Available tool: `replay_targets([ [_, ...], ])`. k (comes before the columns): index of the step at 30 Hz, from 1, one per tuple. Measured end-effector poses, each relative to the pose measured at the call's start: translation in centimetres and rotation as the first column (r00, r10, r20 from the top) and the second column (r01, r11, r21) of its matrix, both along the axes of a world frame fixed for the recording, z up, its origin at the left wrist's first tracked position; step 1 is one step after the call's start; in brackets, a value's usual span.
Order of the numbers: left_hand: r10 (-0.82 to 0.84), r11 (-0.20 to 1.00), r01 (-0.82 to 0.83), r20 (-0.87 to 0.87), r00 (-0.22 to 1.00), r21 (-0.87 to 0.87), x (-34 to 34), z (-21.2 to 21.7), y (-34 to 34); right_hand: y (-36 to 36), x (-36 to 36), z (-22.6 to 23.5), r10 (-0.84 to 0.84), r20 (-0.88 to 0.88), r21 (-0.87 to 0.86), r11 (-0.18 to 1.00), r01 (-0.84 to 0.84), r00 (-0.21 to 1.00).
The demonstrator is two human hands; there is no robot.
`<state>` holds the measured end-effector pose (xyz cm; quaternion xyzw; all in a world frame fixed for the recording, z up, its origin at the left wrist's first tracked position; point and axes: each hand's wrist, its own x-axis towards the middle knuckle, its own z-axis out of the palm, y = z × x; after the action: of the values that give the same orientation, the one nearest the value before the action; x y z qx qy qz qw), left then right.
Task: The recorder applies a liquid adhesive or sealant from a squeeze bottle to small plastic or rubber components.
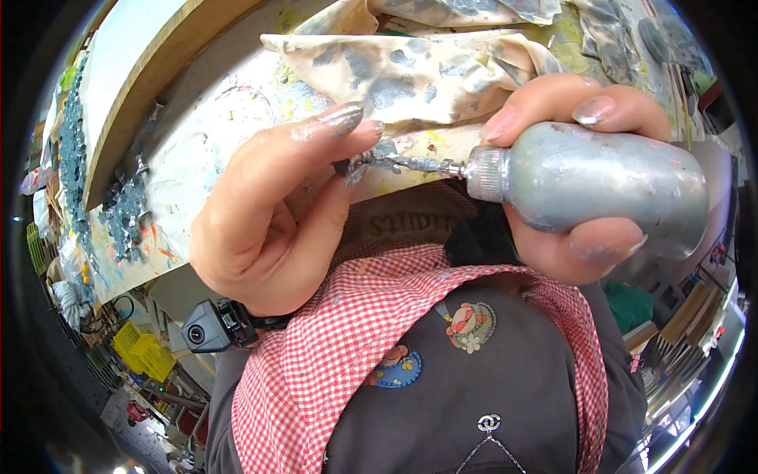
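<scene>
My right hand (553, 103) is wrapped around a squeeze bottle (612, 186), smeared with silver paint and tipped on its side. Its ribbed cap (483, 174) and thin metal nozzle (450, 167) point left. Between thumb and fingertips, my left hand (268, 213) pinches a small silver-coated piece (367, 160); its exact kind is not clear. The piece meets or nearly meets the nozzle's end. Silver paint stains the fingertips of both hands. Behind them lies a cream cloth (403, 75) blotched with grey paint.
A paint-spattered table (201, 150) spreads beyond my hands, with a wooden strip (134, 103) along its left. Several small dark grey pieces (130, 209) lie there. A yellow crate (146, 355) stands low at left. A red checked apron (308, 371) covers my lap.
</scene>
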<state>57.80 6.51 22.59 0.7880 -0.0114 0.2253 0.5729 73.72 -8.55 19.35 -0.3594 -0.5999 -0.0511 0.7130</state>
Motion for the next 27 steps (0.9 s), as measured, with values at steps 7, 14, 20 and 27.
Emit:
replay_targets([
  [7, -0.036, 0.992, 0.037, -0.013, 0.999, 0.117, -0.2, 0.1, 0.2, 0.1, -0.9, -0.1, -0.078, -0.075, -0.092, 0.993, 0.071, 0.994],
  [14, -0.059, 0.989, 0.055, 0.025, 0.998, 0.139, -0.1, -0.1, 0.3, -0.2, -0.9, 0.1, -0.031, -0.021, -0.071, 0.997, 0.029, 0.999],
  [20, -0.065, 0.982, 0.054, 0.053, 0.996, 0.178, 0.0, -0.1, 0.3, -0.9, 0.1, 0.2, 0.004, 0.036, -0.102, 0.995, 0.0, 0.999],
  [27, -0.093, 0.983, 0.088, 0.028, 0.995, 0.162, 0.0, 0.0, 0.4, -0.2, -1.4, 0.1, -0.09, -0.148, -0.075, 0.994, 0.079, 0.985],
])
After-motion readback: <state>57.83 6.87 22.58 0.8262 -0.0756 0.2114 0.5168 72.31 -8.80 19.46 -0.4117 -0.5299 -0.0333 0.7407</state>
